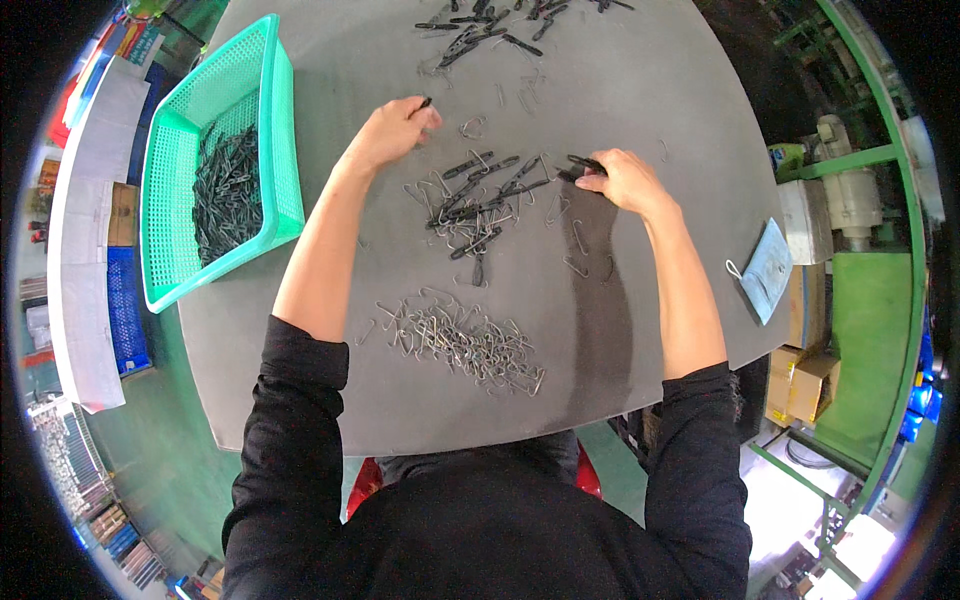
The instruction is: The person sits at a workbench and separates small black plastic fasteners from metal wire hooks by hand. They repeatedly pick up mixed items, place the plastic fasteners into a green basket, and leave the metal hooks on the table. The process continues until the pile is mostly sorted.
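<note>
My left hand (pixel 398 132) is raised over the left-middle of the grey table, its fingers closed. A small dark end of what looks like a black clip shows at its fingertips; the rest is hidden. Farther right, my right hand (pixel 628 182) pinches a slim black clip (pixel 584 163) between thumb and fingers. Between the hands and slightly nearer me lies a loose heap of black clips (pixel 462 212) mixed with bent wire hooks. A pile of bare metal wire hooks (pixel 462 340) lies closer to my body.
A green plastic basket (pixel 284 130) at the left holds many black clips (pixel 226 190). More black clips (pixel 478 38) lie at the far edge. A blue face mask (pixel 766 272) is at the right. A dark strip (pixel 602 330) crosses the grey table (pixel 690 110).
</note>
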`<state>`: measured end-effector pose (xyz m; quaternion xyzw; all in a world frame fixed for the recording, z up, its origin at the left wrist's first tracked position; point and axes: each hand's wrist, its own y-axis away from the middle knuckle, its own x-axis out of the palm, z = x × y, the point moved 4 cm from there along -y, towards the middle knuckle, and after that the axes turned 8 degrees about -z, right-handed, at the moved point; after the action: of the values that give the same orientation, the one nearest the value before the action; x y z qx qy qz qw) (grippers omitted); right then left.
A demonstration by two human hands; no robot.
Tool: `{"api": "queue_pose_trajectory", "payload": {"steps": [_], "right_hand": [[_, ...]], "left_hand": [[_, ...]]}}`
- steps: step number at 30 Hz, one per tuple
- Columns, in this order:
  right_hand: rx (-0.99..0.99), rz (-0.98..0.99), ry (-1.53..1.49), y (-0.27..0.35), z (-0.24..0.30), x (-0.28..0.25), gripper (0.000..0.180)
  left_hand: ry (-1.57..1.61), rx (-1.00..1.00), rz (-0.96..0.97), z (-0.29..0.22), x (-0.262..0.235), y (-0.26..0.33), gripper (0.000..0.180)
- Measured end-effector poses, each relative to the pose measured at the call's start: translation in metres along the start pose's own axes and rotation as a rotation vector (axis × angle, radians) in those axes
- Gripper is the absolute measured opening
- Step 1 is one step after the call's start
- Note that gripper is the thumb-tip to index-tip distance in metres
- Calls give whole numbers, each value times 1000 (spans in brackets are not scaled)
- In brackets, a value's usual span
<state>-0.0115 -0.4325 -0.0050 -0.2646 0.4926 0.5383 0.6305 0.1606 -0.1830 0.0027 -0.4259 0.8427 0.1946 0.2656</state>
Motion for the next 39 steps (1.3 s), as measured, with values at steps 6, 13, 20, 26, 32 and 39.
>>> {"api": "queue_pose_trajectory", "payload": {"steps": [6,13,20,26,32,39], "right_hand": [[26,-11,139,30,12,6,38],[76,174,-1652,47,-3,5,14],[-99,-2,-722,1,39,16,17],[-288,120,256,-2,73,14,29],[-262,148,180,17,64,11,29],[15,319,-508,45,60,-4,16]], "left_hand": [[-441,180,-92,-6,49,20,25],[-462,312,-55,-36,85,43,17],[67,-111,207,-30,28,27,31],[701,-324,347,-13,10,46,23],[1002,-173,367,-32,1,78,21],[933,-175,254,-36,-39,123,21]]}}
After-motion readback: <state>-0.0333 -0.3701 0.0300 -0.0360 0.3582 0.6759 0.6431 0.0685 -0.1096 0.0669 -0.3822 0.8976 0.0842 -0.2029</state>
